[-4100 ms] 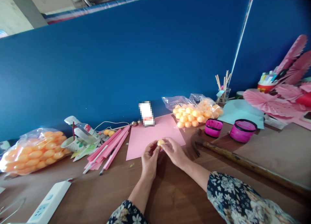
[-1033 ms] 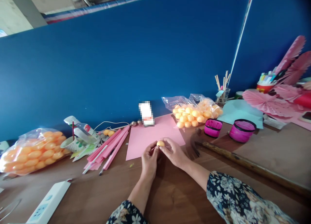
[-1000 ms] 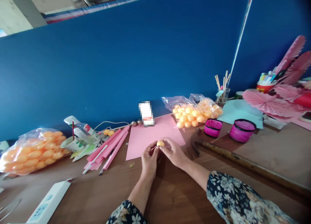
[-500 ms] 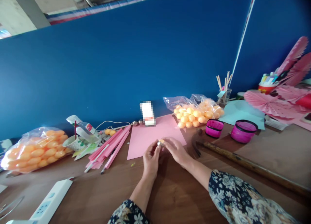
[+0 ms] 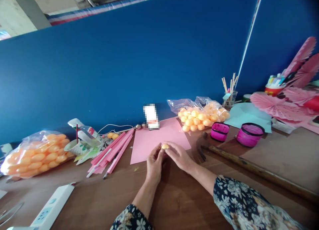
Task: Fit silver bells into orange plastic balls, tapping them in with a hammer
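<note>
My left hand (image 5: 154, 160) and my right hand (image 5: 179, 155) meet over the near edge of a pink paper sheet (image 5: 152, 142). Pinched between their fingertips is a small orange-yellow ball (image 5: 164, 146), partly covered by the fingers. Both hands are closed on it, with the thumbs on the near side. Whether anything else lies under the ball between the fingers is hidden.
Clear bags of orange balls (image 5: 37, 157) stand left and at the back (image 5: 196, 118). Pink paper strips (image 5: 114, 150) lie left of the sheet. A hammer (image 5: 239, 162), magenta pouches (image 5: 250, 136) and a power strip (image 5: 53, 203) are also on the table.
A shiny silver thing showed between my fingertips beside a bit of orange; now the orange-yellow ball faces up there and the silver is out of sight. The hands have barely moved.
</note>
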Action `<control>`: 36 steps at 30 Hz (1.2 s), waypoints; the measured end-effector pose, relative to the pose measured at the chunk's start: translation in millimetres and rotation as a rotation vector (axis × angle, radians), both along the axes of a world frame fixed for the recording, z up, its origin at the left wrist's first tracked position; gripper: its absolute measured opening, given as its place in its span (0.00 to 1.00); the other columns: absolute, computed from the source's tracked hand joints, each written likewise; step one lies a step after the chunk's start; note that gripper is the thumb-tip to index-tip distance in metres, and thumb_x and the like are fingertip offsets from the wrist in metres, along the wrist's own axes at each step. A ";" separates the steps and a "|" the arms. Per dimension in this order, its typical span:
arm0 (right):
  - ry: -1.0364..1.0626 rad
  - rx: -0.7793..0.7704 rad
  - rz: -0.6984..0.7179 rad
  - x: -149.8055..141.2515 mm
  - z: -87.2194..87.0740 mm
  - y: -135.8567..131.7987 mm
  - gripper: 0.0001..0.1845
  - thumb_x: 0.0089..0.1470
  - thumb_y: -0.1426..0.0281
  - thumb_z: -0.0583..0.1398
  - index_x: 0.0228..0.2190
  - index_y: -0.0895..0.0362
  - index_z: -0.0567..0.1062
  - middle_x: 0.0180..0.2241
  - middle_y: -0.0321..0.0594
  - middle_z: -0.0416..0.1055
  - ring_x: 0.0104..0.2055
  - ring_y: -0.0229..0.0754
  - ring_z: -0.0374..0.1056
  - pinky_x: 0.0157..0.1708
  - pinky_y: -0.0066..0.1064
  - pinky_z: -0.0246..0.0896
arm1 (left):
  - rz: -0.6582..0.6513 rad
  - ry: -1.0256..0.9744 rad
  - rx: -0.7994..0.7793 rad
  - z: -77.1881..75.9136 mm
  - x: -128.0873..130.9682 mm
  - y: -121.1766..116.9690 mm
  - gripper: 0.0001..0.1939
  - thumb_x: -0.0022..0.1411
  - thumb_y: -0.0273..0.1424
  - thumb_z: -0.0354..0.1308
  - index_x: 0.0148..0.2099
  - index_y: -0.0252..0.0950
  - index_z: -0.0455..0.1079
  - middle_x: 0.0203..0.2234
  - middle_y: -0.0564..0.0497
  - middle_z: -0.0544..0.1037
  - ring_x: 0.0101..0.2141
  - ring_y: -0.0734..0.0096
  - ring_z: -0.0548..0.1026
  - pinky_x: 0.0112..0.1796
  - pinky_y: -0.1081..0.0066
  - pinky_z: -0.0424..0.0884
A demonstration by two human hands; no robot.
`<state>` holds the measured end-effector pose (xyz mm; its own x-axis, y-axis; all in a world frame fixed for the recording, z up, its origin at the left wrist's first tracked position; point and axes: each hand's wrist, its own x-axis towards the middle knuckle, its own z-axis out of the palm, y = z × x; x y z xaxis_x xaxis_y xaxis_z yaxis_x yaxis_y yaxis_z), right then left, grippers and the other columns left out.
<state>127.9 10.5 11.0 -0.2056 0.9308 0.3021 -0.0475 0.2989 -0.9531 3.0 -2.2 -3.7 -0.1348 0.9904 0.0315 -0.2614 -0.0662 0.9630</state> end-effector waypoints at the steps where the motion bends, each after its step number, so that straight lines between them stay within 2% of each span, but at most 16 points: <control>1: -0.025 0.013 0.002 0.6 0.3 -0.1 0.19 0.51 0.66 0.56 0.46 0.57 0.68 0.47 0.43 0.68 0.50 0.42 0.63 0.51 0.35 0.57 | -0.003 0.017 0.004 -0.2 -0.3 0.0 0.21 0.51 0.35 0.59 0.48 0.35 0.67 0.44 0.43 0.73 0.43 0.61 0.71 0.44 0.63 0.67; 4: -0.061 0.024 -0.002 2.1 2.2 -0.1 0.18 0.51 0.68 0.56 0.45 0.57 0.68 0.47 0.43 0.68 0.50 0.43 0.62 0.52 0.36 0.55 | 0.003 0.044 0.009 -0.4 -0.7 -0.4 0.19 0.50 0.34 0.59 0.45 0.32 0.68 0.43 0.42 0.73 0.45 0.59 0.70 0.45 0.60 0.66; 7: -0.063 0.053 -0.024 1.6 2.9 -0.7 0.17 0.50 0.70 0.56 0.44 0.57 0.69 0.45 0.43 0.69 0.49 0.43 0.63 0.51 0.36 0.56 | -0.007 -0.009 0.012 0.9 0.4 -1.3 0.20 0.50 0.33 0.60 0.46 0.32 0.67 0.42 0.41 0.73 0.44 0.59 0.71 0.45 0.59 0.65; 11: -0.079 0.151 -0.052 -0.7 -0.2 -3.4 0.22 0.51 0.74 0.54 0.49 0.54 0.64 0.50 0.41 0.65 0.52 0.42 0.61 0.52 0.36 0.56 | -0.068 -0.104 0.021 3.9 2.3 -3.1 0.21 0.52 0.33 0.58 0.49 0.34 0.65 0.44 0.42 0.72 0.43 0.60 0.71 0.44 0.60 0.67; 15: -0.123 0.236 -0.040 -2.3 -5.0 -4.5 0.26 0.50 0.76 0.53 0.52 0.52 0.61 0.53 0.41 0.61 0.55 0.42 0.57 0.54 0.38 0.53 | -0.043 -0.104 0.015 5.1 2.0 -3.7 0.21 0.51 0.33 0.59 0.49 0.36 0.65 0.44 0.43 0.72 0.42 0.62 0.72 0.42 0.64 0.68; 18: -0.070 0.165 -0.072 -3.0 -8.7 -2.6 0.27 0.49 0.73 0.56 0.52 0.53 0.60 0.51 0.43 0.62 0.51 0.43 0.61 0.50 0.37 0.59 | -0.036 -0.156 -0.016 5.6 1.4 -3.4 0.23 0.50 0.33 0.60 0.50 0.37 0.65 0.44 0.45 0.73 0.41 0.65 0.73 0.41 0.66 0.68; 22: -0.114 0.119 -0.108 -2.5 -10.8 0.0 0.20 0.50 0.69 0.57 0.47 0.56 0.65 0.45 0.44 0.68 0.42 0.43 0.68 0.43 0.37 0.64 | -0.086 -0.239 -0.016 8.3 2.1 -3.4 0.24 0.51 0.32 0.59 0.52 0.41 0.62 0.44 0.48 0.72 0.41 0.68 0.72 0.41 0.69 0.68; 28: -0.182 0.231 -0.169 -1.0 -2.3 -4.3 0.18 0.50 0.71 0.56 0.45 0.53 0.66 0.44 0.43 0.66 0.47 0.44 0.63 0.46 0.38 0.61 | -0.128 -0.239 -0.031 12.5 5.3 -5.7 0.21 0.52 0.34 0.58 0.49 0.39 0.65 0.44 0.47 0.73 0.41 0.67 0.72 0.41 0.69 0.68; 36: -0.182 0.222 -0.118 0.1 3.4 -7.8 0.18 0.51 0.71 0.56 0.45 0.52 0.66 0.45 0.43 0.66 0.48 0.44 0.62 0.47 0.38 0.59 | -0.115 -0.230 -0.057 11.8 3.9 -5.7 0.16 0.52 0.34 0.58 0.43 0.35 0.67 0.37 0.47 0.74 0.34 0.72 0.73 0.34 0.74 0.69</control>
<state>128.0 2.6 14.4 -0.1691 0.8667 0.4693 0.1655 0.4944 -0.8533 6.9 -8.0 8.1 -0.0184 0.9989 -0.0431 -0.4764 0.0291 0.8787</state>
